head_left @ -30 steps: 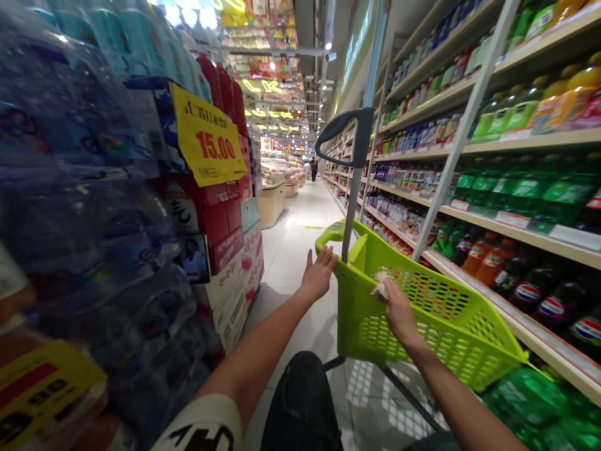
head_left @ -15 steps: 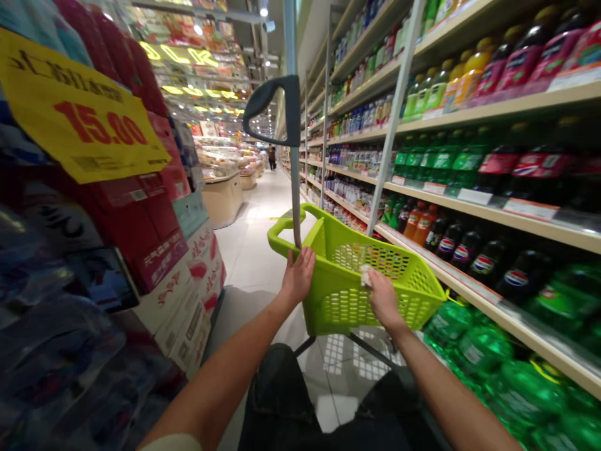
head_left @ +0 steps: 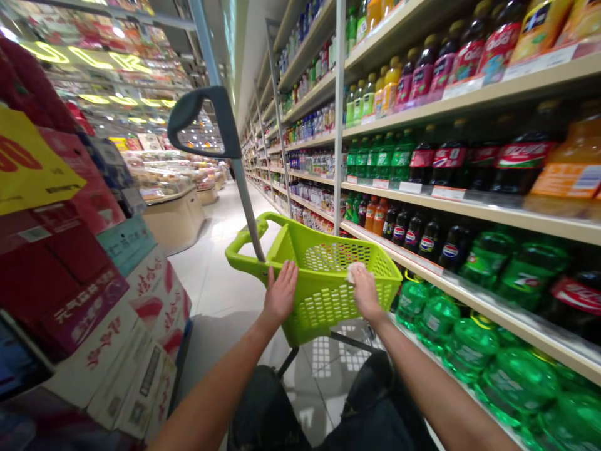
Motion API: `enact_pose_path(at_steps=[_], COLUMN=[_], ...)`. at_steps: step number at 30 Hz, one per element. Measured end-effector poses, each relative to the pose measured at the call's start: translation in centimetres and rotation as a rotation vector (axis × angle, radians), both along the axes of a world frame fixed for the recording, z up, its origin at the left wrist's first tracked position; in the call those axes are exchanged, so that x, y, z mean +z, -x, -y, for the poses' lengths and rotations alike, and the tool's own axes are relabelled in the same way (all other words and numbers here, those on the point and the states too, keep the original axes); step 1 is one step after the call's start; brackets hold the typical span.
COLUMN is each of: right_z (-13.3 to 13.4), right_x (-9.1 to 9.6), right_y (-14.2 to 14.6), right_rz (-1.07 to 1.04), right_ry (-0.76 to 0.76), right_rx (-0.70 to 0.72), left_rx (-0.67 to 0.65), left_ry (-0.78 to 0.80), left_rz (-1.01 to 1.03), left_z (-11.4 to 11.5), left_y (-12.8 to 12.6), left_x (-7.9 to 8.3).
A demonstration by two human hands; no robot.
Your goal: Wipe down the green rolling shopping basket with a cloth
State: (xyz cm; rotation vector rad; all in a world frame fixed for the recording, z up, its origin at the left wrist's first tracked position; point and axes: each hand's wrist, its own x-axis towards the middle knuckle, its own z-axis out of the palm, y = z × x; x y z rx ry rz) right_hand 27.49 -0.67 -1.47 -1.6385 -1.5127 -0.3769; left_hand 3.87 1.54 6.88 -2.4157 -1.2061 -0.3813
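A lime-green shopping cart basket (head_left: 305, 313) with slotted walls stands before my knees. My left hand (head_left: 282, 293) lies against its near wall by the rim, fingers stretched out and holding nothing. Farther right along the same rim, my right hand (head_left: 365, 291) is closed on a crumpled white cloth or tissue (head_left: 354, 272), which touches the rim. A grey upright pole (head_left: 248, 203) rises from the handle end of the cart, with a dark grey loop handle (head_left: 230, 122) on it. The basket's floor is hidden by its near wall.
Shelves of soft drink bottles (head_left: 375, 152) line the right side, with big green bottles (head_left: 469, 347) low down near the cart. Stacked drink cartons (head_left: 126, 369) with a yellow price sign (head_left: 32, 166) stand at left. The tiled aisle (head_left: 213, 269) runs ahead past display counters (head_left: 173, 219).
My view has turned right, so the cart and pole appear farther left and tilted. Both hands remain at the near rim; the right hand still holds the white cloth or tissue.
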Motion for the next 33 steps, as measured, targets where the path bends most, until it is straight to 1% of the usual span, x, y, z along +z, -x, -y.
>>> enact_pose_path(at_steps=[3,4,5,7,9,10,11,12,13,14,16,17,18,19,20,23,24,25,26,27,29,30,31,32,33], right_z=[-1.5,-1.7,-1.6,-0.4,1.3,2.0,2.4,2.4,2.2,1.9,1.1,1.1,1.3,1.7,2.4,4.0,4.2,4.0,3.5,2.9,1.9,1.7,1.8,2.1,2.7], right_x=[0.4,0.4,0.2,-0.5,-1.4,-1.8,-2.1,-2.2,-2.3,-2.2,-2.2,-2.2,-2.3,-2.5,-2.8,-3.7,-3.8,-3.8,-3.8,-3.6,-3.1,-2.9,-2.8,-2.7,-2.8], right_y=[3.1,3.3,2.8,-0.4,-4.6,-6.2,-7.2,-7.4,-6.9,-6.0,-3.9,-3.5,-3.6,-4.4,-5.7,-9.6,-10.0,-9.8,-9.0,-7.8,-5.6,-5.1,-5.2,-6.0,-7.1], right_rz=[0.072,0.093,0.103,0.087,0.037,0.005,-0.021,-0.036,-0.039,-0.025,0.041,0.076,0.103,0.118,0.115,0.026,-0.008,-0.033,-0.043,-0.037,0.013,0.04,0.056,0.057,0.043], right_ry=[0.005,0.005,0.005,0.002,-0.014,-0.028,-0.046,-0.063,-0.079,-0.087,-0.084,-0.075,-0.064,-0.056,-0.051,-0.063,-0.077,-0.094,-0.11,-0.117,-0.1,-0.082,-0.063,-0.052,-0.05], right_rx=[0.137,0.163,0.165,0.104,-0.018,-0.089,-0.141,-0.168,-0.167,-0.136,-0.023,0.026,0.055,0.059,0.03,-0.158,-0.209,-0.235,-0.225,-0.18,-0.036,0.026,0.059,0.052,0.012], left_rx=[-0.017,-0.008,0.0,0.004,0.009,0.015,0.022,0.028,0.033,0.036,0.04,0.042,0.044,0.047,0.05,0.062,0.068,0.075,0.083,0.088,0.092,0.091,0.09,0.089,0.09], left_ry=[0.06,0.064,0.063,0.063,0.068,0.069,0.068,0.066,0.064,0.061,0.056,0.054,0.051,0.048,0.046,0.054,0.061,0.069,0.075,0.078,0.077,0.075,0.074,0.075,0.077], left_rz=[-0.037,-0.039,-0.039,-0.044,-0.051,-0.052,-0.051,-0.049,-0.047,-0.046,-0.048,-0.05,-0.053,-0.055,-0.056,-0.062,-0.061,-0.057,-0.05,-0.043,-0.033,-0.031,-0.032,-0.034,-0.038], left_z=[0.4,0.4,0.4,0.4,0.3,0.3,0.3,0.3,0.4,0.4,0.3,0.3,0.2,0.1,0.0,0.0,0.0,0.1,0.1,0.2,0.3,0.3,0.3,0.3,0.4], left_y=[-2.0,-2.4,-2.5,-2.5,-2.5,-2.5,-2.6,-2.7,-2.9,-3.0,-3.0,-3.0,-2.9,-2.8,-2.7,-2.7,-2.8,-3.0,-3.1,-3.2,-3.4,-3.4,-3.4,-3.3,-3.3], left_x=[-0.5,-0.6,-0.7,-0.8,-0.9,-0.9,-1.0,-1.0,-1.1,-1.2,-1.4,-1.4,-1.5,-1.5,-1.6,-1.6,-1.6,-1.6,-1.6,-1.6,-1.6,-1.5,-1.5,-1.5,-1.5])
